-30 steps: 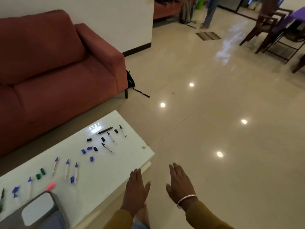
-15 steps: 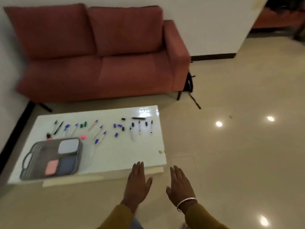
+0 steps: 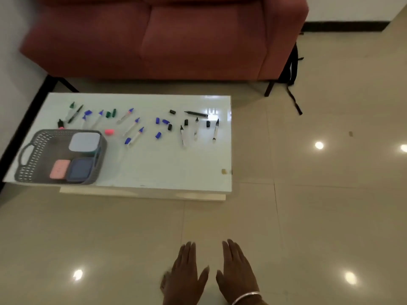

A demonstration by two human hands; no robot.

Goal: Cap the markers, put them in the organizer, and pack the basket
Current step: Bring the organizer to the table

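Several uncapped markers lie in a row along the far half of a low white table (image 3: 154, 168): black ones (image 3: 215, 130) at the right, blue ones (image 3: 134, 136) in the middle, green ones (image 3: 71, 107) at the left. Loose blue caps (image 3: 158, 135), black caps (image 3: 169, 127), green caps (image 3: 110, 113) and a pink cap (image 3: 109, 132) lie among them. A grey perforated basket (image 3: 33, 150) stands on the table's left end and holds white, pink and blue containers. My left hand (image 3: 186, 276) and right hand (image 3: 237, 271) hover flat and empty over the floor, well short of the table.
A red sofa (image 3: 176, 36) stands behind the table. A black bag strap (image 3: 291, 84) hangs by the sofa's right leg. Glossy beige floor tiles (image 3: 319, 216) lie to the right and in front of the table. A white wall with black skirting runs along the left.
The view has swung left and down, bringing the whole table and basket into sight. Both hands stay flat and empty, now farther from the table edge.
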